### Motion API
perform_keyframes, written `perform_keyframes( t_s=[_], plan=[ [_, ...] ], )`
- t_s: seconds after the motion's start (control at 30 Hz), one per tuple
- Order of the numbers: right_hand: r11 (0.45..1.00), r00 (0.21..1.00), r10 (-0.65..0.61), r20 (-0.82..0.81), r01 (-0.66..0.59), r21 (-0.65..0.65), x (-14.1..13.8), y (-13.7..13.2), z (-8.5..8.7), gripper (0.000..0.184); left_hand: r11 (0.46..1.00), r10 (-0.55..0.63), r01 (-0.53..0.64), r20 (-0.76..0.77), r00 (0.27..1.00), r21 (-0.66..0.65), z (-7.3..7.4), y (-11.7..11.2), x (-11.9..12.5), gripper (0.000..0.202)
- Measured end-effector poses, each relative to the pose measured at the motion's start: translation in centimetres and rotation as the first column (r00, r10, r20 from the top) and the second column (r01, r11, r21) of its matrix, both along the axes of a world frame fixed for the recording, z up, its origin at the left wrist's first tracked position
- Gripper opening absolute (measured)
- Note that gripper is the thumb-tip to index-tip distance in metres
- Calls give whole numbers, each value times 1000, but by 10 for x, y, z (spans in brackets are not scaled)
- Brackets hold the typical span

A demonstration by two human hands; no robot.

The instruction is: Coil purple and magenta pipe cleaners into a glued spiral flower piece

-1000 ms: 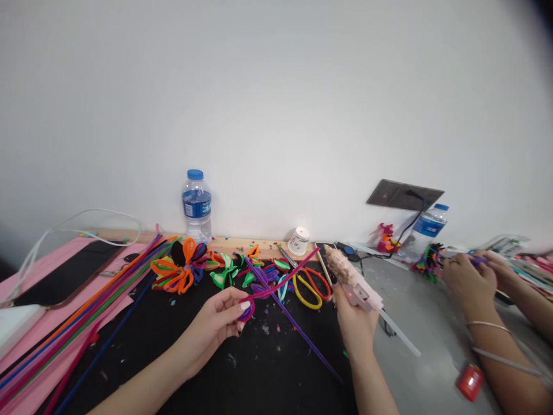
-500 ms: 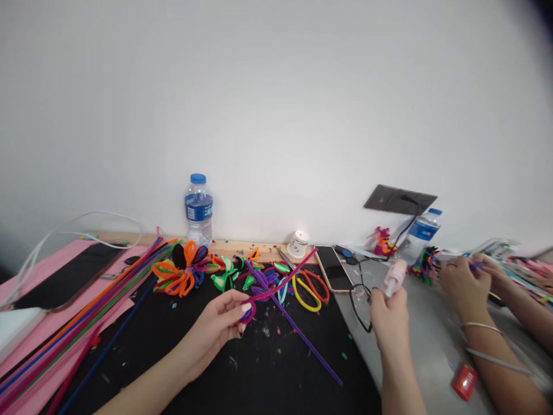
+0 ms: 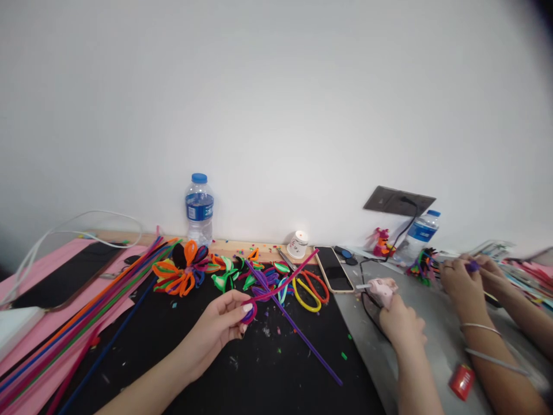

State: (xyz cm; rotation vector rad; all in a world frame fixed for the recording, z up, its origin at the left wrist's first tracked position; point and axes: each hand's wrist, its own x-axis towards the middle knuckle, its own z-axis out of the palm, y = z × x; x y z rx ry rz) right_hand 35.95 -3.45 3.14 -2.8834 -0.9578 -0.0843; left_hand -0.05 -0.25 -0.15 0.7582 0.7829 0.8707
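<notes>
1. Pinching a curled pink and purple pipe cleaner (image 3: 276, 286) over the black mat (image 3: 259, 369), the left hand (image 3: 220, 328) is closed on it;
2. the right hand (image 3: 400, 324) is wrapped around a pink glue gun (image 3: 379, 288) on the grey table (image 3: 427, 346), beside a phone (image 3: 333, 270); a co-worker's hands (image 3: 469, 282) crowd the right.

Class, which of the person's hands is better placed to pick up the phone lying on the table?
Probably the right hand: it rests on the glue gun beside the phone. The left hand is pinching pipe cleaners.

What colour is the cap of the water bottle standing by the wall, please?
Blue; the water bottle shows best in the head view.
</notes>
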Motion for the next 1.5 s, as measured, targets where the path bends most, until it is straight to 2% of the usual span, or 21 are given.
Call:
perform_keyframes(
  t_s=[0.13,0.2,0.27,0.33,0.4,0.43,0.47,0.53,0.63,0.73,0.83,0.93,1.0,1.07,1.2,1.27,1.37,1.5],
  plan=[
    [1000,998,7,-56,-5,22,-3,3,-3,46,1000,11,-11,0,1000,-4,2,0,0,23],
    [990,999,11,-50,-4,139,-5,3,-3,50,1000,13,-13,0,1000,-6,2,0,0,24],
    [948,999,49,3,-47,315,-9,2,0,51,1000,12,-12,-1,1000,-1,2,-1,0,24],
    [851,981,178,79,-194,487,-16,2,6,49,1000,10,-10,-10,1000,11,2,-1,0,24],
    [688,916,380,128,-372,623,-25,1,18,43,999,13,-11,-33,999,36,2,0,0,23],
    [598,883,451,130,-407,690,-31,0,25,40,998,14,-11,-52,999,58,2,1,-1,23],
    [531,852,510,116,-419,737,-37,-1,32,37,996,14,-7,-77,997,88,1,2,-1,23],
    [451,810,575,113,-429,782,-48,-5,49,33,984,13,15,-152,988,179,0,4,-2,23],
    [435,767,628,135,-489,756,-61,-10,74,29,939,43,57,-280,959,340,-2,8,-4,21],
    [419,682,717,141,-584,695,-70,-10,96,27,903,70,87,-343,937,421,-4,10,-7,17],
    [385,475,880,11,-727,568,-80,-4,112,26,898,24,128,-335,942,422,-3,12,-11,16],
    [326,239,938,-251,-852,409,-90,8,120,27,900,-71,195,-310,948,389,2,15,-15,17],
    [237,73,903,-423,-906,351,-98,19,120,27,902,-145,254,-310,940,349,5,16,-18,18],
    [165,-45,840,-540,-928,334,-107,28,115,27,894,-220,318,-310,925,315,8,15,-20,18],
    [67,-165,746,-645,-945,319,-131,37,91,20,869,-323,407,-299,898,281,6,14,-20,19],
    [70,-190,727,-659,-935,347,-143,35,75,20,869,-341,417,-287,895,267,3,13,-19,20],
    [117,-180,723,-667,-920,374,-158,29,56,17,871,-348,417,-273,897,259,-1,14,-18,20],
    [124,-179,741,-647,-911,394,-168,24,42,17,876,-332,404,-276,902,264,-1,15,-18,19]
  ],
)
